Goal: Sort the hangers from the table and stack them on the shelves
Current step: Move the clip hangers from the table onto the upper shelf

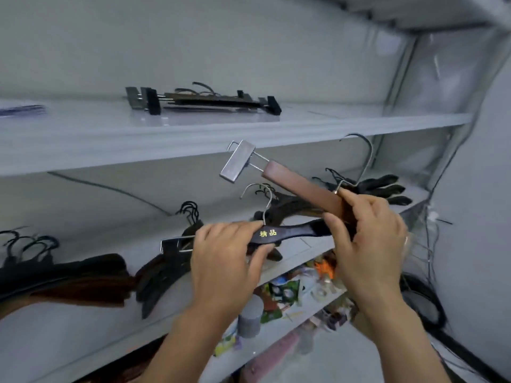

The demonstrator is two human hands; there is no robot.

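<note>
My left hand (224, 244) grips the dark hanger (296, 229) by its middle, fingers curled round it just beside the metal hook. My right hand (367, 233) is clenched round the low end of the brown wooden hanger (298, 183), which tilts up and away to the left. The dark hanger's right end runs in under those same fingers. Both are in the air in front of the shelves, neither set down yet. I judge the risk to be a tangle: the two cross closely, and a hook or clip wire could catch as I part them. The brown one's clip (237, 161) also stands just below the upper shelf (110, 145) edge and could knock it when lifted. Gold characters on the dark hanger read "精品". Behind, a pile of black hangers (163, 272) lies on the middle shelf (69, 335). Farthest off, a stack of clip hangers (210, 102) rests on the upper shelf, where I judge these two belong.
</note>
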